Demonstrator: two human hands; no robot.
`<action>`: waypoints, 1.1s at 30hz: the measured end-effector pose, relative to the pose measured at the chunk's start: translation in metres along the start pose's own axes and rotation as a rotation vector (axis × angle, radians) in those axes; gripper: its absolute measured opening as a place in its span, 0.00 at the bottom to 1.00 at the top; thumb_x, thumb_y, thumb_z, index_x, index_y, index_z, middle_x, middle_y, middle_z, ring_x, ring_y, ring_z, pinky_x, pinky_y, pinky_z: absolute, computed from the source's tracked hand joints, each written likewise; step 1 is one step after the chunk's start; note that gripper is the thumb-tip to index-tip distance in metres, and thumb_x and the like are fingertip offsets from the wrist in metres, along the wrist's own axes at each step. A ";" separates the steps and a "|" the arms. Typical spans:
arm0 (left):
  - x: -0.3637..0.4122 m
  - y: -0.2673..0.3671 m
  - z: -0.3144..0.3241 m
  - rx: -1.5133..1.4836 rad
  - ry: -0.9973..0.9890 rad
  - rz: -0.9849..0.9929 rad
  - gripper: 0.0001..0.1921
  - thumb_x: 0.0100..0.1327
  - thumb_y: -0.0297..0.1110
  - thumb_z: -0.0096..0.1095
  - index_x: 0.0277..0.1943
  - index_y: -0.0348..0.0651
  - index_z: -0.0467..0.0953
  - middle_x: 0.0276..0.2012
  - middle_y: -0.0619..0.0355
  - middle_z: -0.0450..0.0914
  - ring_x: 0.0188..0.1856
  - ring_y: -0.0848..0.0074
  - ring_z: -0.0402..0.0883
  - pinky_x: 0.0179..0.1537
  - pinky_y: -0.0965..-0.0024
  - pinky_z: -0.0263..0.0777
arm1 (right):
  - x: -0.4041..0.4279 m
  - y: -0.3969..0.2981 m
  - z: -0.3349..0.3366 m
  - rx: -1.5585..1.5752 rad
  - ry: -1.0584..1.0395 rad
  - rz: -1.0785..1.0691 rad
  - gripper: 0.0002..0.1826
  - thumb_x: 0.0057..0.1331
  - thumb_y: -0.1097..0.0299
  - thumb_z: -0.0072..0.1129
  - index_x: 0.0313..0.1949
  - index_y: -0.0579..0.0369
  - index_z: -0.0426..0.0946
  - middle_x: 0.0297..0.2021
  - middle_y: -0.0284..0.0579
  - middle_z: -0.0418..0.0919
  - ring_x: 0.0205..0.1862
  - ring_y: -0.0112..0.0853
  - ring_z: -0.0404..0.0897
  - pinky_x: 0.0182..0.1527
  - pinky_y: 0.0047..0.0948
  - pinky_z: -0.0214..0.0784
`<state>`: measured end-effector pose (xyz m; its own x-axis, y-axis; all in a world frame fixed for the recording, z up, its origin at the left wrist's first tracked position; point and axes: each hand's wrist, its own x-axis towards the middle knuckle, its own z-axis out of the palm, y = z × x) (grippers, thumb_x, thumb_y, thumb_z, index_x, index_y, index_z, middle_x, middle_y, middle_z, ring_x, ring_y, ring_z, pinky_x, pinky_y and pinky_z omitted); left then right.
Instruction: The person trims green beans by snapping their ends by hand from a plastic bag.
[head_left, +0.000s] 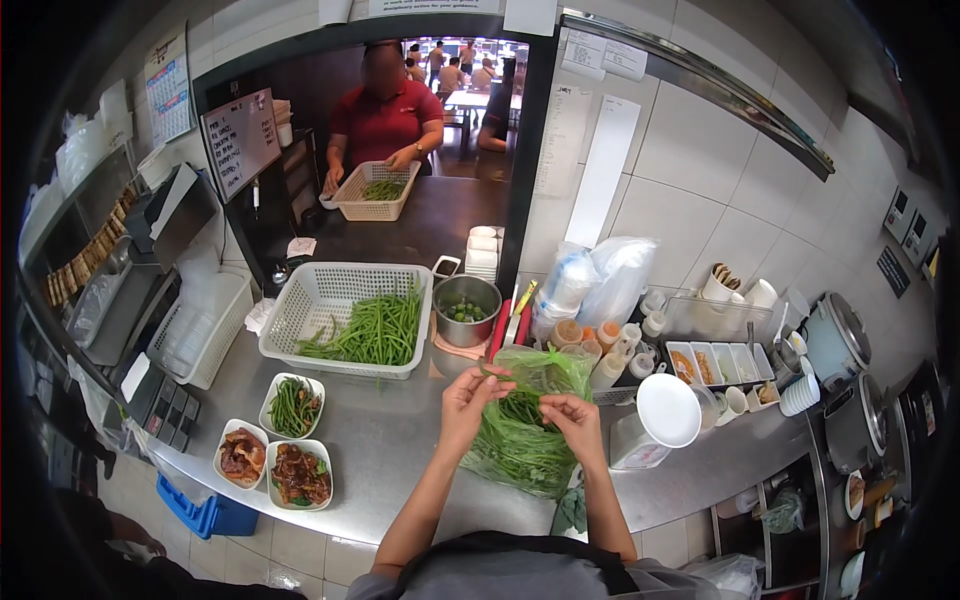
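My left hand (476, 397) is raised over a green plastic bag (517, 457), with a green bean (491, 370) pinched between its thumb and fingers. My right hand (571, 421) is at the bag's right side, thumb and fingertips close together; whether it grips anything is unclear. Inside the bag lie many green beans and stem bits. Left of the bag, a white perforated plastic basket (274, 319) holds a heap of green beans (382, 326). A steel pot (466, 298) with small green citrus fruits stands between basket and bag.
Three bowls of cooked food (300, 474) stand at the front left. Right of the bag are a white-topped weighing scale (667, 411), squeeze bottles (607, 369) and a condiment tray (724, 364). Beyond the pass-through, a person in red handles another basket of beans (375, 206).
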<state>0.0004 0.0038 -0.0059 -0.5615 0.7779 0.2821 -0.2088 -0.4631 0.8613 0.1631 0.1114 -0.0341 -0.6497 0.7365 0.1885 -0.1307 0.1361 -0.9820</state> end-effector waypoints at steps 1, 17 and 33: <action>0.000 0.000 0.002 -0.001 -0.002 -0.002 0.09 0.68 0.26 0.48 0.47 0.32 0.71 0.44 0.50 0.79 0.43 0.70 0.82 0.44 0.73 0.75 | 0.001 0.002 0.001 -0.001 0.003 0.000 0.08 0.61 0.78 0.58 0.40 0.66 0.77 0.31 0.40 0.80 0.29 0.21 0.77 0.33 0.18 0.68; -0.003 -0.003 0.006 -0.043 -0.010 -0.026 0.09 0.70 0.30 0.47 0.47 0.36 0.70 0.46 0.48 0.78 0.44 0.70 0.81 0.45 0.71 0.75 | 0.004 0.005 -0.005 0.149 0.135 -0.001 0.03 0.60 0.78 0.59 0.32 0.61 0.74 0.26 0.36 0.77 0.27 0.20 0.75 0.34 0.19 0.69; -0.007 0.014 0.006 0.106 0.001 -0.050 0.09 0.72 0.36 0.43 0.45 0.42 0.69 0.29 0.59 0.74 0.30 0.75 0.75 0.39 0.68 0.72 | 0.005 -0.001 -0.004 -0.762 -0.043 -0.231 0.03 0.56 0.74 0.60 0.29 0.59 0.75 0.27 0.47 0.75 0.30 0.41 0.76 0.33 0.33 0.67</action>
<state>0.0062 -0.0054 0.0063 -0.5537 0.7983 0.2371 -0.1508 -0.3761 0.9142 0.1628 0.1173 -0.0326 -0.6987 0.6107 0.3727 0.2724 0.7088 -0.6507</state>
